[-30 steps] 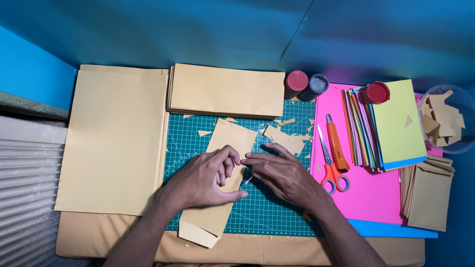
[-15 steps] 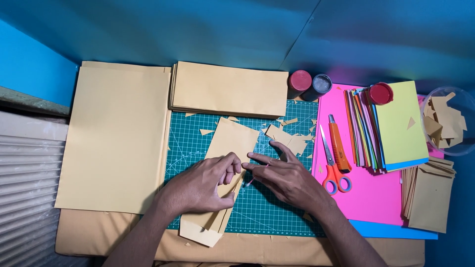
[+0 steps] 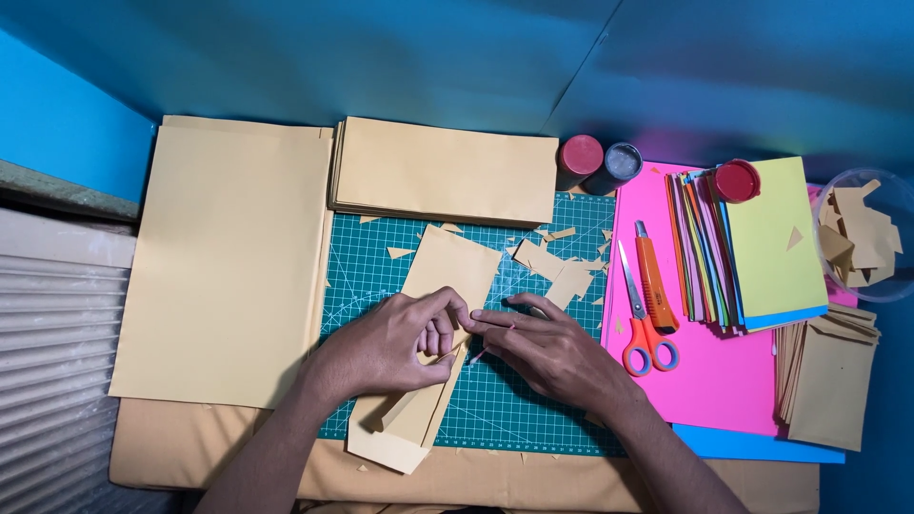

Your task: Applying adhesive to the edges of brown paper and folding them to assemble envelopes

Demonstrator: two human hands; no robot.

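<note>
Tan paper strip (image 3: pixel 430 352) pinched by left hand (image 3: pixel 386 347); right hand (image 3: pixel 552 347) fingertips press its edge. Risk: crooked crease if the strip slips beneath them.

Bare green mat (image 3: pixel 533 405) lies open near the right hand (image 3: pixel 547 347). Paper scraps (image 3: pixel 557 271) crowd the far mat; scissors (image 3: pixel 643 324) and cutter (image 3: pixel 655 286) block the right, a tan stack (image 3: pixel 443 171) the far side.

Blue walls (image 3: pixel 400 57) close in the scene, meeting at a slanting seam on the right. A white ribbed surface (image 3: pixel 48 381) lies at the left. The counter (image 3: pixel 171 457) is tan, softly and evenly lit.
</note>
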